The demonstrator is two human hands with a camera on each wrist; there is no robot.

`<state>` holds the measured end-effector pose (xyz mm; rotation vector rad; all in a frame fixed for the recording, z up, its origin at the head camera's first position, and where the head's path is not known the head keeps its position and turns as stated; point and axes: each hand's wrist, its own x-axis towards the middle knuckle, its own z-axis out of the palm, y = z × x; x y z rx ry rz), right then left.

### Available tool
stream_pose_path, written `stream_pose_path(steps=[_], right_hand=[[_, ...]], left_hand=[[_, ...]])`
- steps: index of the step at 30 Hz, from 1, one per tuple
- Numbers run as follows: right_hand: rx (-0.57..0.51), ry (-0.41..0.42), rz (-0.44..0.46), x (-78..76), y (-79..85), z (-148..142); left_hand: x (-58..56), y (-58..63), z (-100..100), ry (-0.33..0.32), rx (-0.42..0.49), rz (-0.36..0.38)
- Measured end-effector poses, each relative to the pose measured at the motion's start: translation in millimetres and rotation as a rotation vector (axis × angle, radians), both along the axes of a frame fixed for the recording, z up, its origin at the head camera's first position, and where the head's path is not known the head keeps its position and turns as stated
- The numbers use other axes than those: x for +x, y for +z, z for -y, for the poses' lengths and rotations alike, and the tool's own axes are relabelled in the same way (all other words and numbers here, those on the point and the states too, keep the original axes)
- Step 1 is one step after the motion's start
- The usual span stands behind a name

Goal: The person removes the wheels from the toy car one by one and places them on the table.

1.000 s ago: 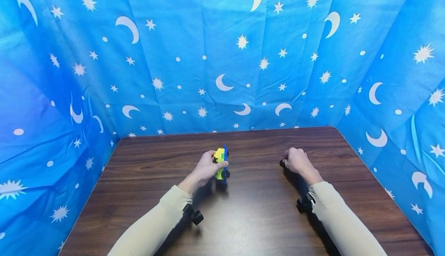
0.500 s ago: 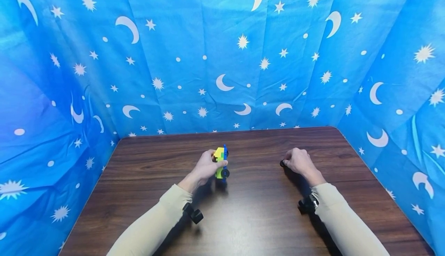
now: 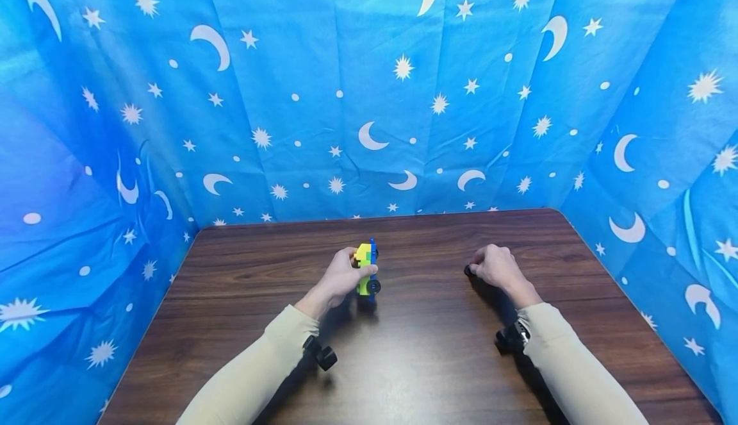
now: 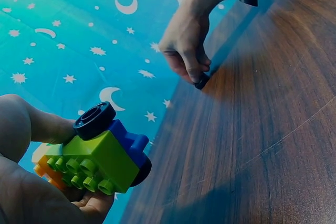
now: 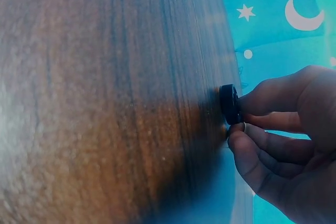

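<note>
My left hand (image 3: 339, 276) grips a toy car (image 3: 364, 285) built of chunky blocks, thumb on one side and fingers on the other. In the left wrist view its lime green block (image 4: 107, 161) turns its studs towards the lower left, with a blue base (image 4: 128, 142) and a black wheel (image 4: 95, 120) on the upper side. The car is tipped on its side above the table, and its yellow end points away from me. Off to the right, my right hand (image 3: 499, 267) pinches a small black wheel (image 5: 229, 103) between thumb and fingertips, close over the table.
A dark wood-grain table (image 3: 426, 335) spans the space under both hands. Blue cloth (image 3: 369, 79) printed with moons and stars hangs behind it and along both sides. Black wrist cameras (image 3: 319, 353) sit on both forearms.
Both hands keep their holds in nearly the same places. My right wrist has shifted slightly to the right, and the near end of the toy car has risen a little in view.
</note>
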<state>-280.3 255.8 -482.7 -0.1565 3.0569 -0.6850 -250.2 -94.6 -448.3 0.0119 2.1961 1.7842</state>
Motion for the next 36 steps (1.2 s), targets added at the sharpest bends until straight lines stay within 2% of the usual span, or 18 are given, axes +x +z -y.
stream_pose_path(steps=[6,12,17,22,30,36], right_hand=[[-0.013,-0.004,-0.023,1.0,2.8,0],[-0.046,-0.007,-0.137,3.5,11.8,6],[-0.131,0.012,-0.244,10.3,26.1,24],[-0.222,0.05,-0.304,22.6,42.1,49],[-0.321,0.124,-0.332,36.7,63.1,83],[-0.373,0.185,-0.31,47.8,64.7,101]], left_hand=[[-1.9,-0.3,0,0.003,0.007,-0.004],[-3.3,0.7,-2,0.013,0.024,-0.017],[-3.0,1.8,-4,0.014,0.05,-0.019],[-1.9,0.6,-4,0.026,0.068,-0.009],[-7.5,6.1,-8,0.013,0.079,-0.05],[-4.3,2.8,-7,0.018,0.077,-0.034]])
